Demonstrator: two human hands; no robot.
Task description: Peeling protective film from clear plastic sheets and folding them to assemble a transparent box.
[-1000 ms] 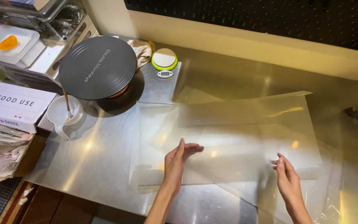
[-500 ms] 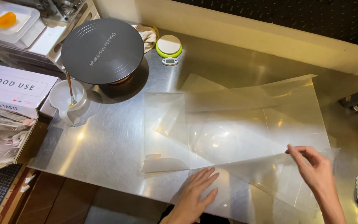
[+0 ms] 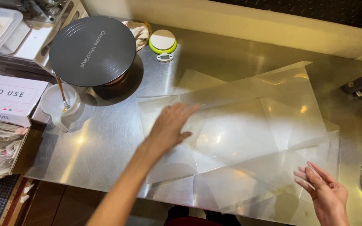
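**Clear plastic sheets all over my steel counter**

So I had a pile of transparent plastic sheets (image 3: 248, 129) fanned out across the stainless counter (image 3: 101, 155), overlapping at odd angles. The stack's long side ran roughly left to right in front of me, tipped up a bit toward the far right corner.

My left hand (image 3: 170, 125) was flat and open, fingers spread, palm down on the left end of the sheets, so that was the hand actually on them. My right hand (image 3: 325, 192) was open too, fingers loose, at the near right corner of the lowest sheet; couldn't tell if it was touching or just above it.

Off to the left sat the black turntable (image 3: 92, 50), a small green scale (image 3: 163, 42) behind it, and a white cup with a brush (image 3: 59, 102)
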